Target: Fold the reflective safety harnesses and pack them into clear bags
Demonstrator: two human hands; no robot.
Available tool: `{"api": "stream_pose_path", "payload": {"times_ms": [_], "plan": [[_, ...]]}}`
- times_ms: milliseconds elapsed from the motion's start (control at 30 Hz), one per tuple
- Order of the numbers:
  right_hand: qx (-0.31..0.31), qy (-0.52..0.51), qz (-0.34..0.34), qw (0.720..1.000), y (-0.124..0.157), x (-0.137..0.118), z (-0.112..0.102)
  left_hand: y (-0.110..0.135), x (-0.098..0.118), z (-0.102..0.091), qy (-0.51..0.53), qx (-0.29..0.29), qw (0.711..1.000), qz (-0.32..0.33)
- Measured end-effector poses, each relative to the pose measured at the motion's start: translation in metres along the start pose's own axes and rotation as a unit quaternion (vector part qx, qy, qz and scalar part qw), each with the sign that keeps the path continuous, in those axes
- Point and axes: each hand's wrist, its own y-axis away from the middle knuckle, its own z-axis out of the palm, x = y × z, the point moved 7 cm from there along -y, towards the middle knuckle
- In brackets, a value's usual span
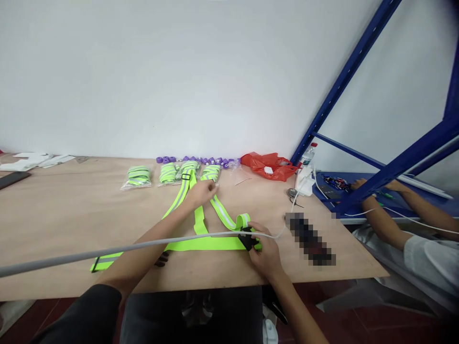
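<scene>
A neon yellow-green reflective vest made of straps [211, 243] lies spread on the table, with grey reflective stripes and black sliders. My left hand [202, 193] reaches across it to the far side, its fingers closed on an upper strap [223, 210]. Near the vest's right end, my right hand [266, 254] grips a black plastic buckle [246, 239] between thumb and fingers. Just beyond my left hand sit several clear bags of folded reflective straps, one bag [211, 173] nearly touching it. My left forearm covers part of the vest.
Purple rolls [211, 161] line the wall beside a red plastic bag [268, 166]. A pale cable [143, 245] crosses in front of my view. A blue metal frame [340, 76], a bottle [308, 155] and a pixelated dark object [310, 239] are at right. Another person's arms [385, 222] work beyond.
</scene>
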Motion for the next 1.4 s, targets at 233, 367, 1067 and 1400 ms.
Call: {"api": "stream_pose_path", "payload": {"times_ms": [233, 367, 1067, 1400], "plan": [[-0.008, 0.043, -0.005, 0.999, 0.004, -0.009, 0.003, -0.029, -0.063, -0.006, 0.088, -0.014, 0.967, -0.239], [-0.024, 0.055, -0.025, 0.998, 0.003, -0.015, 0.003, -0.042, -0.069, -0.003, 0.156, 0.015, 0.951, -0.267], [-0.129, 0.223, -0.089, 0.962, 0.025, -0.022, 0.014, -0.114, -0.049, -0.015, 0.061, 0.095, 0.975, -0.191], [-0.151, 0.246, -0.019, 0.957, 0.003, -0.004, 0.017, -0.023, 0.027, -0.048, -0.141, 0.032, 0.989, 0.019]]}}
